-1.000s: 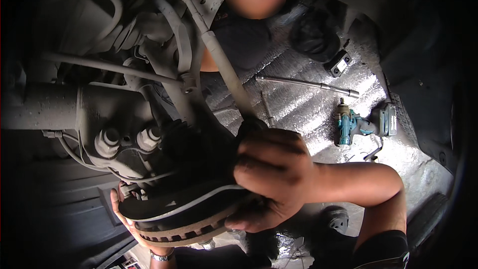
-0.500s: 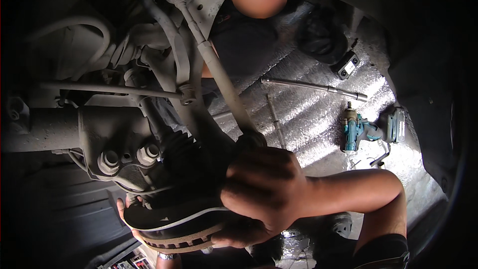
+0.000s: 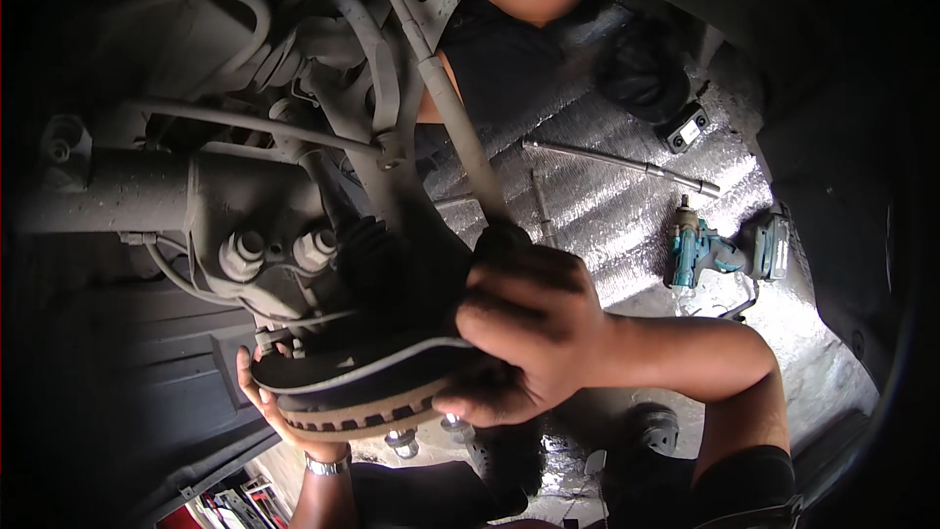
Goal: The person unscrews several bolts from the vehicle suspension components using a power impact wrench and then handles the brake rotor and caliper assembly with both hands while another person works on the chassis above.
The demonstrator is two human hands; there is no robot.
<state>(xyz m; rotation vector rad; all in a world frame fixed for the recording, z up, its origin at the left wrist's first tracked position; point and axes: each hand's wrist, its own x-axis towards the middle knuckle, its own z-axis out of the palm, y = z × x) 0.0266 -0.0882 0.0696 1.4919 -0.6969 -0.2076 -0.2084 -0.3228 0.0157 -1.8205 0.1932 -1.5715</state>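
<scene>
A brake disc (image 3: 364, 417) with a rusty vented edge sits below a dark dust shield (image 3: 343, 372) on the suspension. My left hand (image 3: 305, 439), a metal watch on its wrist, wraps the disc's left edge, fingers reaching up behind the shield. My right hand (image 3: 537, 333) grips the right side, fingers curled over the shield's edge and thumb against the disc's rim. Just above my right knuckles is the dark tie rod end (image 3: 501, 237), with the tie rod (image 3: 452, 108) running up from it. Wheel studs with nuts (image 3: 401, 443) show beneath the disc.
Two large bolts (image 3: 243, 255) fasten the strut (image 3: 117, 191) at left. On the silvery mat (image 3: 627, 225) lie a long metal bar (image 3: 622, 167), a teal cordless impact wrench (image 3: 690, 250) and a small black box (image 3: 683, 127). Another person (image 3: 509, 64) is beyond the suspension arms.
The disc, suspension parts and both my hands now appear higher in the picture, with the strut further right. More of my left wrist and the wheel studs show. Both hands keep their hold.
</scene>
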